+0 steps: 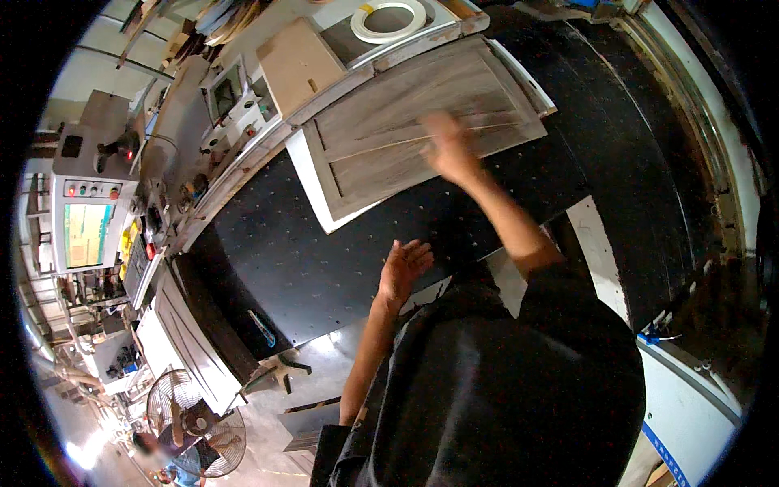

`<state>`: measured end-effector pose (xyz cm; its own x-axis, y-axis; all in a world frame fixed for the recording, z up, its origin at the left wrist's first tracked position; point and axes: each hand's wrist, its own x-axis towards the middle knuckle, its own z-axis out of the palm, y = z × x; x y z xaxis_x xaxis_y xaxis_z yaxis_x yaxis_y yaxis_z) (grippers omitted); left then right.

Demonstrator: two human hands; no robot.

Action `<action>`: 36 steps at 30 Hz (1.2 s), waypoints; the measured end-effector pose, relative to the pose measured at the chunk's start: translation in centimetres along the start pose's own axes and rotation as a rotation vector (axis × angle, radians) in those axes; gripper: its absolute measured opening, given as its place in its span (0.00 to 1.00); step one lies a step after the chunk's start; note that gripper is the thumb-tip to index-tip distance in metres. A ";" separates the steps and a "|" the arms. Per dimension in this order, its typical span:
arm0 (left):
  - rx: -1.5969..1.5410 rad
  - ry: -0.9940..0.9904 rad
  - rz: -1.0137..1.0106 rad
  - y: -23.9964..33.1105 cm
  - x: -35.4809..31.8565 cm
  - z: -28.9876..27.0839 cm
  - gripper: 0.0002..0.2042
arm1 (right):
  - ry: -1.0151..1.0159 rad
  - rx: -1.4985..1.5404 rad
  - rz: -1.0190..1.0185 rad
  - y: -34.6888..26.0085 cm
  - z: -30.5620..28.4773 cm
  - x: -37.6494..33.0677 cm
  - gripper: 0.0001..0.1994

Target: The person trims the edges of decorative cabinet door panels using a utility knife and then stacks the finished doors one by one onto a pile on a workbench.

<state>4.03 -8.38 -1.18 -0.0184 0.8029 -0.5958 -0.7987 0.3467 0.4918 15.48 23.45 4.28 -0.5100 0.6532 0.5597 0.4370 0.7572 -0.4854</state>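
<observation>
A grey wood-grain door panel [406, 114] with a framed edge lies over a white board [320, 199] at the far side of the black work table [324, 260]. Over the panel's near part is my right hand [450, 146], smeared by motion. Its fingers cannot be made out, nor whether it touches the surface. My left hand [403, 269] hangs above the table's near edge with its fingers apart, holding nothing. Small pale dots are spread across the black top.
Behind the panel, a ledge carries a brown board [299, 61] and a roll of white edging [388, 22]. A control cabinet with a lit screen [88, 234] stands left. A large fan [195, 422] and a person [182, 467] are lower left. White panels [191, 349] lean beside the table.
</observation>
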 end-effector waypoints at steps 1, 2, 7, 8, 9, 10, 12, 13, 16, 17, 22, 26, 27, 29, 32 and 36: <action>-0.013 0.006 0.012 0.0 -0.5 -0.2 0.39 | 0.049 -0.128 0.139 3.6 -1.2 0.0 0.29; -0.024 0.010 0.025 0.1 -1.0 -0.5 0.36 | 0.022 -0.349 0.376 7.1 -2.7 -0.6 0.31; -0.107 0.089 0.025 -0.1 -2.1 0.1 0.35 | -0.113 -0.576 0.855 15.3 -6.7 -5.3 0.44; -0.118 0.098 0.023 -0.3 -2.3 0.0 0.35 | -0.147 -0.549 0.848 15.0 -6.9 -5.9 0.46; -0.099 0.093 0.032 -0.5 -2.0 -0.2 0.35 | -0.187 -0.542 0.858 13.8 -7.1 -6.1 0.45; -0.079 0.085 0.039 -0.6 -1.7 -0.4 0.36 | -0.227 -0.539 0.869 12.8 -7.6 -6.3 0.45; -0.014 0.076 0.021 -0.8 -1.5 -0.5 0.37 | -0.298 -0.469 0.896 10.0 -8.8 -7.9 0.43; 0.030 0.072 0.003 -0.9 -1.3 -0.2 0.37 | -0.354 -0.414 0.869 8.4 -9.5 -9.1 0.42; 0.095 0.069 -0.114 -1.8 -0.2 0.2 0.39 | -0.622 -0.135 0.773 3.0 -12.0 -13.0 0.40; 0.294 -0.056 -0.098 -3.5 -0.4 -4.1 0.39 | -0.753 0.027 0.726 0.2 -11.8 -13.4 0.40; 0.458 -0.264 -0.194 -7.8 -1.6 -8.3 0.43 | -0.787 0.376 0.542 -6.0 -12.0 -11.8 0.36; 0.011 -0.095 -0.308 -7.1 -3.8 -3.6 0.51 | -0.337 -0.160 0.377 -0.1 -6.9 -7.0 0.38; -0.032 -0.067 -0.299 -7.2 -4.0 -3.0 0.53 | -0.359 -0.271 0.354 1.9 -5.0 -6.6 0.40; -0.092 0.040 -0.225 -7.7 -4.8 -3.3 0.48 | -0.600 -0.228 0.467 2.5 -1.8 -5.4 0.42; -0.060 0.267 -0.124 -7.6 -6.4 -3.2 0.36 | -0.656 -0.178 0.461 -0.7 1.0 -6.7 0.41; 0.210 0.792 0.113 -6.1 -8.5 -2.1 0.25 | -0.684 -0.124 0.614 -1.6 1.9 -8.3 0.39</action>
<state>7.79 -18.34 -0.49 -0.5727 0.2862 -0.7682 -0.6391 0.4309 0.6371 17.66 16.81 -0.86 -0.4720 0.8257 -0.3089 0.8312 0.2999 -0.4682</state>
